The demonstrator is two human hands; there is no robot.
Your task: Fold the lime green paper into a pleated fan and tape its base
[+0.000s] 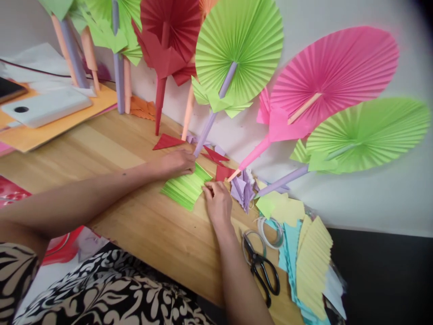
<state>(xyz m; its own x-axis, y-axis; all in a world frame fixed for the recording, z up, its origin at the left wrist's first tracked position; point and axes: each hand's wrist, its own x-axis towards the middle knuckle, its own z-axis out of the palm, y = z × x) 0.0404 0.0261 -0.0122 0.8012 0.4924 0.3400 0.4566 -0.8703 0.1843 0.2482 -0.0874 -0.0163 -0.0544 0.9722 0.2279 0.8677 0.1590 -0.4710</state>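
A green pleated paper (184,187) lies on the wooden table (162,243) between my hands. My left hand (177,163) rests at its far left corner, with the fingers closed over the edge and the tips partly hidden. At the right edge my right hand (218,201) pinches the paper between thumb and forefinger. Just beyond my hands a green paper fan (238,49) with a purple paper handle leans on the wall. Folded purple paper (241,189) and a red paper scrap (223,173) lie close to my right hand.
Black-handled scissors (260,266) and tape rolls (270,232) lie right of my right forearm. Yellow pleated paper (313,266) is stacked at the table's right end. Pink (334,81) and red (169,27) fans lean on the wall. A white phone (47,108) sits on orange sheets at left.
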